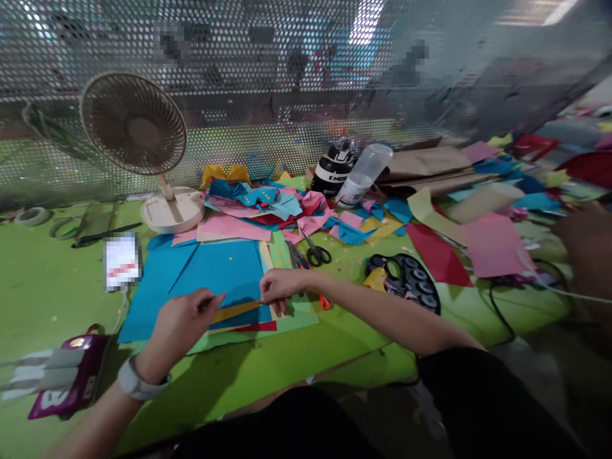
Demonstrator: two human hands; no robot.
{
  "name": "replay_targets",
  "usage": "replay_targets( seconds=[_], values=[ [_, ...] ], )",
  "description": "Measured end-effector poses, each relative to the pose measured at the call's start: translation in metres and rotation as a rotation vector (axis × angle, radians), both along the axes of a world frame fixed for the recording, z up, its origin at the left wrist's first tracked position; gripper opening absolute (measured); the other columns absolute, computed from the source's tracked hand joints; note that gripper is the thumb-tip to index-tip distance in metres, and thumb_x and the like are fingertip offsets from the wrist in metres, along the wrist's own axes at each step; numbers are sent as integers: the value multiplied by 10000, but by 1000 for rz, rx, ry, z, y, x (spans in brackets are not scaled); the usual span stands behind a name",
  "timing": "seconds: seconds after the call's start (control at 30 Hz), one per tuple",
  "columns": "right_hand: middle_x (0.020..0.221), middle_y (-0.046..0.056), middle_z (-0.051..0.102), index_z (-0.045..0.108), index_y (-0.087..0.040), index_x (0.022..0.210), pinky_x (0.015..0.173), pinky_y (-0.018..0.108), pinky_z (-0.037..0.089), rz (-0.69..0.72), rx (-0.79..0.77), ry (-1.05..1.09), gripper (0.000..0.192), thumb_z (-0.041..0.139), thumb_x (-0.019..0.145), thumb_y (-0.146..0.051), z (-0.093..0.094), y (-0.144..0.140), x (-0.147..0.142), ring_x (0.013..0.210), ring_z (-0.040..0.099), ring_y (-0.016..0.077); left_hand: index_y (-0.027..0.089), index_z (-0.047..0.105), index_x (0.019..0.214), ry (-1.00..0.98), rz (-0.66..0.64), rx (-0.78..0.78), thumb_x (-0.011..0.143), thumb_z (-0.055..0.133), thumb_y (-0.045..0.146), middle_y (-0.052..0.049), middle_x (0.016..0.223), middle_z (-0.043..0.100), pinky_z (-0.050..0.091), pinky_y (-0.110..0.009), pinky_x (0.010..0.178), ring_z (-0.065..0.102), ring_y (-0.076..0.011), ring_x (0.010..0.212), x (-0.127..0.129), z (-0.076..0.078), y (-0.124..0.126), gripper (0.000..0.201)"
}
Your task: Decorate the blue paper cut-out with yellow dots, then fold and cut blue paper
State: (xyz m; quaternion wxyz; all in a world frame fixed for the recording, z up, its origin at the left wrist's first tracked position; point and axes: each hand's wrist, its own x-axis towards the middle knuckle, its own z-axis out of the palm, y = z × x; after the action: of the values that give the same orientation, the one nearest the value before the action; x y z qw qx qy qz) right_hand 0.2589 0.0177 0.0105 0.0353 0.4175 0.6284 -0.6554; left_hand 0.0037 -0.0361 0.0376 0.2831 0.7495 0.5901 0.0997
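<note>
— While both hands work over the blue sheet [215,274], what do they hold?
— A yellow strip [236,310]. The left hand [179,328] pinches its near-left end between thumb and fingertips; the right hand [280,285] pinches the other end, fingers pressed together.
— Where does the strip lie?
— Across the blue sheet's near edge, slanting, just above a red strip [258,326] and a green sheet [296,315] that peek out from under the blue.
— What else is around the blue sheet?
— Scissors [313,252] just beyond its right corner, a fan [138,137] behind its far-left corner, a heap of coloured scraps [268,204] behind it, all on the green tabletop [43,287].
</note>
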Motion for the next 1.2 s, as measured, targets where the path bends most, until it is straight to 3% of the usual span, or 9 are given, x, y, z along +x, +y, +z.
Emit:
replay_targets(
  seconds=[0.07,0.13,0.23,0.3,0.5,0.73,0.9,1.07,1.2],
  values=[
    [593,0,675,526,-163,736,467,189,403,-92,104,7,408,677,743,-542,14,-8,11,470,613,106,232,631,1072,43,-181,306,915,388,485,-77,1074,711,517,-330,777,673,-233,942,17,-10,-1,385],
    [661,17,684,535,-174,761,516,217,430,-269,375,-87,356,595,820,-520,27,-19,28,534,630,125,216,574,1208,77,-318,489,932,394,409,-104,1268,621,502,-383,900,607,-252,1119,28,-26,4,382],
    [843,57,703,581,-187,837,612,249,423,-437,848,-531,249,556,857,-433,33,-38,58,764,659,189,147,489,1316,135,-386,621,942,391,362,-163,1407,488,418,-462,1029,434,-282,1316,32,-51,15,442],
    [1008,105,683,591,-177,932,653,267,413,-432,949,-782,211,560,846,-367,28,-49,71,905,644,238,118,415,1381,187,-400,631,946,387,392,-173,1465,405,351,-501,1078,332,-293,1376,32,-61,20,514],
    [1013,101,680,549,-143,1149,637,259,386,-417,777,-804,367,541,796,-247,8,-57,81,864,646,227,188,398,1414,279,-479,608,959,354,396,-102,1497,359,275,-527,1118,296,-276,1392,28,-71,24,503],
    [1011,100,656,499,-139,1242,656,266,381,-412,803,-744,518,566,758,-314,3,-56,77,835,622,232,200,444,1386,291,-523,614,961,358,323,-95,1496,365,217,-542,1134,286,-276,1397,26,-67,23,450],
    [932,97,638,565,-152,1000,681,269,381,-440,820,-743,262,527,756,-241,-3,-59,84,799,600,215,173,427,1395,293,-467,600,964,349,366,-119,1500,355,234,-539,1125,298,-283,1393,28,-68,20,479],
    [868,95,626,536,-180,856,664,295,386,-694,979,-827,137,437,826,-271,-5,-67,100,783,597,233,173,404,1412,298,-443,631,962,357,376,-108,1504,347,189,-539,1141,282,-283,1398,28,-69,19,496],
    [754,34,625,552,-192,946,592,271,406,-844,942,-530,292,446,878,-455,-3,-69,93,652,590,190,173,397,1417,322,-453,642,962,358,390,-98,1516,320,154,-533,1150,275,-275,1403,28,-69,16,506]
  ],
)
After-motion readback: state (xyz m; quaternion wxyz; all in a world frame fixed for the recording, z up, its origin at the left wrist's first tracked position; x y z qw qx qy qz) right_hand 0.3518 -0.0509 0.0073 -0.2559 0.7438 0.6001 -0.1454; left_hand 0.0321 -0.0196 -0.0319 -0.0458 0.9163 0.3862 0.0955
